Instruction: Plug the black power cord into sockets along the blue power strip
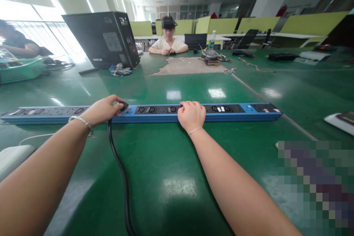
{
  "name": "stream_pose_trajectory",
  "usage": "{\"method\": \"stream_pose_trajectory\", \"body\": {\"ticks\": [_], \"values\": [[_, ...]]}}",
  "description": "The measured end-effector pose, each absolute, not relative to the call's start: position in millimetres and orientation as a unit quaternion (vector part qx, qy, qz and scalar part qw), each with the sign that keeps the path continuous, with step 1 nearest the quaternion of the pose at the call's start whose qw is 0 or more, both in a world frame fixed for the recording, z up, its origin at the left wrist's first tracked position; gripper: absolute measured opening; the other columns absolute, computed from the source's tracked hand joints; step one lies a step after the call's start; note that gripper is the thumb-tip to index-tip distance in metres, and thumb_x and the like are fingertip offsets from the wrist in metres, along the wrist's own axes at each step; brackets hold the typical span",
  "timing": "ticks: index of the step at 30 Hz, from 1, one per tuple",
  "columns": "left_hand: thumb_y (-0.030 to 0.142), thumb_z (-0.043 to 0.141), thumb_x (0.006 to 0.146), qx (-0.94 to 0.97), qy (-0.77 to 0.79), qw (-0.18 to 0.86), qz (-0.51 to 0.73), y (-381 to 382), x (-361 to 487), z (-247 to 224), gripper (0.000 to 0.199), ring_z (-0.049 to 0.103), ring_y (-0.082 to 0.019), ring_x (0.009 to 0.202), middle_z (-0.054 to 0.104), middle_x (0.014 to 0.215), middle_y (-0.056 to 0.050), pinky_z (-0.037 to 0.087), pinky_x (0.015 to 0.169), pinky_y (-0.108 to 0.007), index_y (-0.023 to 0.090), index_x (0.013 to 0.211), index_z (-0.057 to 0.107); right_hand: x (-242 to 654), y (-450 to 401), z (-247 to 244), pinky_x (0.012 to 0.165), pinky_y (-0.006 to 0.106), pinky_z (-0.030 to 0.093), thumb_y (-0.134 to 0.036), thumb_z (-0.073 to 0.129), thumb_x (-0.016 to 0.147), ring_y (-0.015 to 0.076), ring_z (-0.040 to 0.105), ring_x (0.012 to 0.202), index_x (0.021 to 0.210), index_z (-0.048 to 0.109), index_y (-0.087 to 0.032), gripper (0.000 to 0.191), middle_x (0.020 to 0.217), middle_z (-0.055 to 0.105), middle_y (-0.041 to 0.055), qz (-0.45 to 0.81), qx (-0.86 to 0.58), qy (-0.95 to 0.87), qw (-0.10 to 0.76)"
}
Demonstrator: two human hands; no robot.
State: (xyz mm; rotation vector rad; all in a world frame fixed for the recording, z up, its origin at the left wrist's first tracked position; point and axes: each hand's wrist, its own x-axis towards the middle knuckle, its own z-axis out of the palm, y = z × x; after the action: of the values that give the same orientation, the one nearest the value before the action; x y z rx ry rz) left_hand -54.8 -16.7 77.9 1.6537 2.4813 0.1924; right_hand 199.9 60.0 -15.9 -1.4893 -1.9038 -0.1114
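Observation:
A long blue power strip (155, 118) with black sockets lies crosswise on the green tabletop. In the fingers of my left hand (104, 110) is a black plug (125, 106), just over the blue socket section left of the middle. Whether its pins are in the socket cannot be seen. From beneath that hand a thick black cable (118, 158) hangs toward me and leaves the lower edge. My right hand (192, 116) is curled over the strip right of its middle, fingers closed on the far edge, and covers part of the sockets there.
A black computer case (102, 40) stands at the back left, with gloves (120, 70) beside it. Farther left is a green basket (22, 70). Across the table sits a person (168, 42), near a bottle (212, 40) and a round metal part (210, 56). A white-edged device (340, 122) lies right.

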Motion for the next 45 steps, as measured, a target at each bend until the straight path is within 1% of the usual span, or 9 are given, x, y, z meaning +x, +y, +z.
{"method": "stream_pose_trajectory", "body": {"ticks": [10, 15, 20, 26, 34, 37, 41, 43, 45], "values": [[0.039, 0.045, 0.079, 0.583, 0.81, 0.06, 0.028, -5, -49, 83, 0.03, 0.057, -0.016, 0.07, 0.062, 0.063, 0.003, 0.038, 0.063, -0.024, 0.023, 0.1, 0.059, 200, 59, -15, 0.082, 0.035, 0.029, -0.022, 0.042, 0.081, 0.0207, 0.053, 0.095, 0.093, 0.069, -0.024, 0.03, 0.097, 0.07, 0.0023, -0.044, -0.575, -0.737, 0.352], [0.045, 0.043, 0.078, 0.591, 0.806, 0.041, -0.009, 2, -48, 79, 0.038, 0.058, -0.019, 0.074, 0.065, 0.071, -0.002, 0.04, 0.066, -0.026, 0.021, 0.103, 0.06, 200, 59, -15, 0.083, 0.035, 0.029, -0.022, 0.041, 0.081, 0.0209, 0.053, 0.095, 0.094, 0.069, -0.024, 0.031, 0.097, 0.069, 0.0031, -0.044, -0.576, -0.739, 0.347], [0.047, 0.041, 0.078, 0.598, 0.8, 0.016, -0.041, 6, -47, 74, 0.045, 0.06, -0.023, 0.083, 0.068, 0.089, -0.009, 0.043, 0.072, -0.031, 0.019, 0.107, 0.059, 200, 59, -15, 0.082, 0.035, 0.029, -0.022, 0.041, 0.081, 0.021, 0.052, 0.095, 0.095, 0.069, -0.024, 0.031, 0.098, 0.069, 0.0036, -0.045, -0.578, -0.74, 0.342], [0.047, 0.04, 0.077, 0.59, 0.807, -0.019, -0.007, 2, -45, 63, 0.045, 0.063, -0.028, 0.089, 0.069, 0.095, -0.01, 0.046, 0.077, -0.034, 0.021, 0.107, 0.061, 200, 60, -16, 0.083, 0.036, 0.03, -0.022, 0.041, 0.08, 0.0217, 0.052, 0.095, 0.095, 0.07, -0.023, 0.032, 0.097, 0.07, 0.0036, -0.045, -0.577, -0.739, 0.344], [0.048, 0.039, 0.078, 0.572, 0.819, -0.024, 0.046, -8, -44, 52, 0.046, 0.063, -0.026, 0.085, 0.069, 0.096, -0.009, 0.047, 0.075, -0.034, 0.022, 0.109, 0.06, 200, 60, -15, 0.083, 0.036, 0.029, -0.021, 0.04, 0.081, 0.0222, 0.052, 0.095, 0.096, 0.069, -0.023, 0.033, 0.097, 0.069, 0.0049, -0.047, -0.579, -0.741, 0.336], [0.045, 0.044, 0.075, 0.588, 0.808, -0.01, 0.038, -2, -47, 59, 0.042, 0.063, -0.024, 0.084, 0.069, 0.091, -0.007, 0.046, 0.074, -0.031, 0.021, 0.104, 0.063, 200, 61, -16, 0.083, 0.037, 0.029, -0.022, 0.04, 0.081, 0.0221, 0.052, 0.096, 0.096, 0.069, -0.023, 0.033, 0.097, 0.069, 0.0042, -0.047, -0.576, -0.742, 0.339], [0.046, 0.049, 0.072, 0.57, 0.816, 0.087, 0.052, 3, -48, 65, 0.046, 0.06, -0.02, 0.066, 0.065, 0.065, -0.002, 0.044, 0.063, -0.028, 0.021, 0.108, 0.062, 200, 61, -16, 0.083, 0.037, 0.029, -0.022, 0.04, 0.081, 0.0224, 0.052, 0.096, 0.096, 0.069, -0.022, 0.033, 0.098, 0.069, 0.0044, -0.043, -0.577, -0.742, 0.337], [0.046, 0.049, 0.072, 0.556, 0.825, 0.081, 0.063, 2, -46, 64, 0.044, 0.06, -0.021, 0.069, 0.066, 0.071, -0.004, 0.044, 0.066, -0.03, 0.022, 0.107, 0.063, 200, 61, -16, 0.084, 0.037, 0.03, -0.022, 0.04, 0.081, 0.0224, 0.051, 0.096, 0.097, 0.069, -0.023, 0.033, 0.098, 0.069, 0.0045, -0.044, -0.578, -0.743, 0.335], [0.046, 0.047, 0.072, 0.549, 0.832, 0.04, 0.07, 0, -42, 61, 0.042, 0.061, -0.023, 0.081, 0.068, 0.089, -0.007, 0.045, 0.074, -0.033, 0.023, 0.104, 0.064, 200, 61, -16, 0.084, 0.037, 0.03, -0.022, 0.04, 0.082, 0.0221, 0.051, 0.096, 0.098, 0.069, -0.023, 0.033, 0.098, 0.069, 0.0043, -0.045, -0.579, -0.743, 0.333]]}}
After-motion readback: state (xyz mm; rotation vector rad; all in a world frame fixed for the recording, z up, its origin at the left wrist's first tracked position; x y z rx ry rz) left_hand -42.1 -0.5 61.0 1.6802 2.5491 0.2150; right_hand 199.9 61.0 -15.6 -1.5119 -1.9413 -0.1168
